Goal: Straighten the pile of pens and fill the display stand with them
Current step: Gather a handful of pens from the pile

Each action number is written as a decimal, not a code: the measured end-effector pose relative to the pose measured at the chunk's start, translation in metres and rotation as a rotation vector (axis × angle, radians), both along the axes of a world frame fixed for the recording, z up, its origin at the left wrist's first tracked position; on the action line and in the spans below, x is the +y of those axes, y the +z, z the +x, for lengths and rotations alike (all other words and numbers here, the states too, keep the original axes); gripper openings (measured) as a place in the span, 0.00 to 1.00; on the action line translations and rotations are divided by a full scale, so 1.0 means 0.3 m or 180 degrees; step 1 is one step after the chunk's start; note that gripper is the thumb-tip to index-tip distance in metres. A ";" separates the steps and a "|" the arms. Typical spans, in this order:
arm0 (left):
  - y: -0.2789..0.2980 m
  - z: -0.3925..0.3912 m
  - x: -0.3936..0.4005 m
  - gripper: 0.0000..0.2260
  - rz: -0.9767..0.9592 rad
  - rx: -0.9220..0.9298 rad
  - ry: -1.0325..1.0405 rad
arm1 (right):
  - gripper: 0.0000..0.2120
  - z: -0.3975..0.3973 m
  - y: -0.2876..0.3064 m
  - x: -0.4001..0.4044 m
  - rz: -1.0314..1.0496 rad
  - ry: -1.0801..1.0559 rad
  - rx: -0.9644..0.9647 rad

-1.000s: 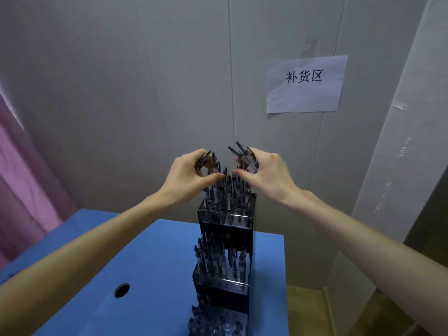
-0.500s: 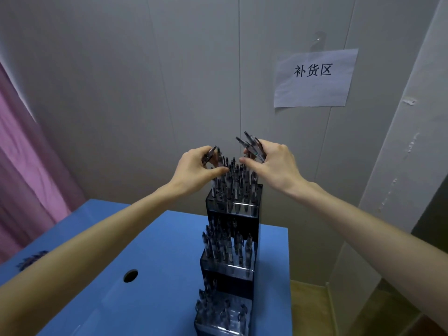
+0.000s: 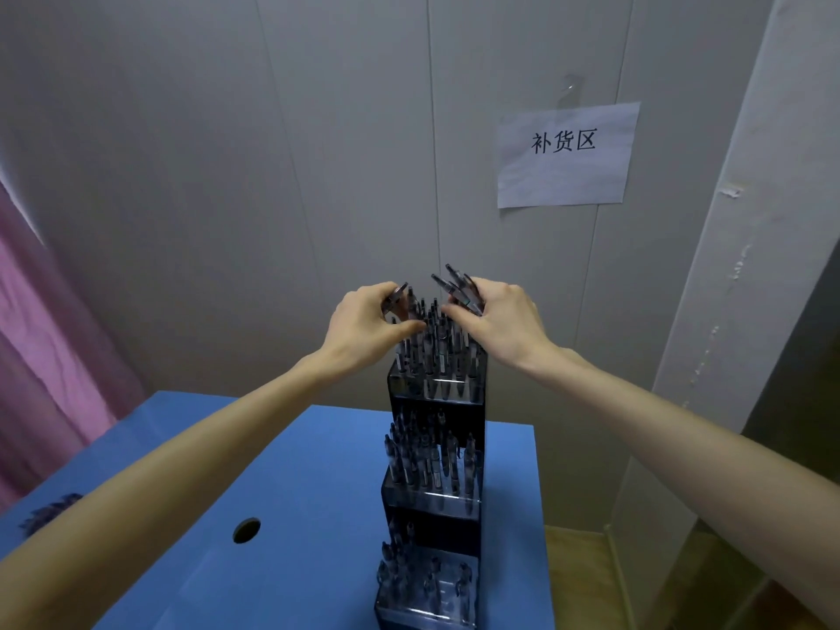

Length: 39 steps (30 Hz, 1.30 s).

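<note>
A dark stepped display stand (image 3: 434,511) with three tiers stands on the blue table (image 3: 291,502), each tier holding several upright pens. My left hand (image 3: 363,325) grips a pen or two (image 3: 396,295) above the top tier's left side. My right hand (image 3: 495,320) holds a small bunch of pens (image 3: 457,286), their ends fanning up and left over the top tier (image 3: 436,352). Both hands hover just above the upright pens there, thumbs near the pen tops.
A round hole (image 3: 246,529) is cut in the table top left of the stand. A few dark pens (image 3: 50,511) lie at the far left table edge. A paper sign (image 3: 563,154) hangs on the grey wall. Pink curtain (image 3: 50,356) at left.
Both hands stay over the top tier holding their pens, barely shifted. The camera view tilted slightly, bringing the loose pens at the table's left edge into sight.
</note>
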State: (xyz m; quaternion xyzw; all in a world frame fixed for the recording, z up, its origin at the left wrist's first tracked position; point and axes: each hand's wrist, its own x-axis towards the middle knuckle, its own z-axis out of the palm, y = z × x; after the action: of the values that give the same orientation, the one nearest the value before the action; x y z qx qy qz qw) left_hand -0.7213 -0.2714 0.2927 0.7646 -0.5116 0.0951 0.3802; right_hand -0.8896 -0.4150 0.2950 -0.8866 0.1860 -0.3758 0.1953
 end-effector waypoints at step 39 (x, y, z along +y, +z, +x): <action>0.069 0.053 -0.004 0.05 -0.0644 0.2643 -0.0204 | 0.22 0.001 0.078 -0.021 0.1426 0.0076 -0.0673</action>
State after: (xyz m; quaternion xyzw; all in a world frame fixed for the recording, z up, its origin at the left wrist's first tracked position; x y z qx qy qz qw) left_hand -0.7052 -0.2727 0.3135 0.6806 -0.3267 -0.1829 0.6297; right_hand -0.8893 -0.4212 0.3185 -0.7790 0.2327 -0.4135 0.4098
